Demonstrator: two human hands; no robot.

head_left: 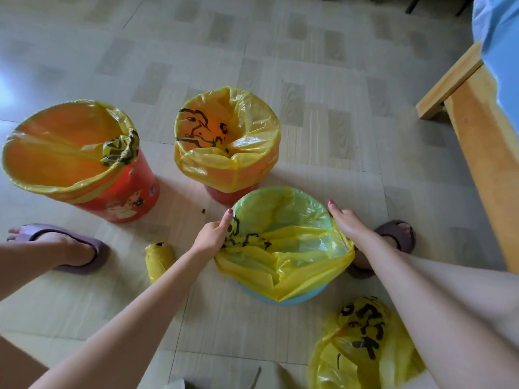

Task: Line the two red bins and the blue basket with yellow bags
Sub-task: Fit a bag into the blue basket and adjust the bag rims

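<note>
left hand (pixel 211 235) pinches the yellow bag (pixel 292 242) at the blue basket's (pixel 280 297) left rim, fingers curled round the plastic. right hand (pixel 343 220) grips the same bag at the right rim. basket stands on the floor (pixel 309 80) between both feet, bag draped over its rim. left to right behind it: large red bin (pixel 123 197), lined; small red bin (pixel 224 196), lined. spare bags lie near: roll (pixel 158 259), loose bag (pixel 362 346).
</note>
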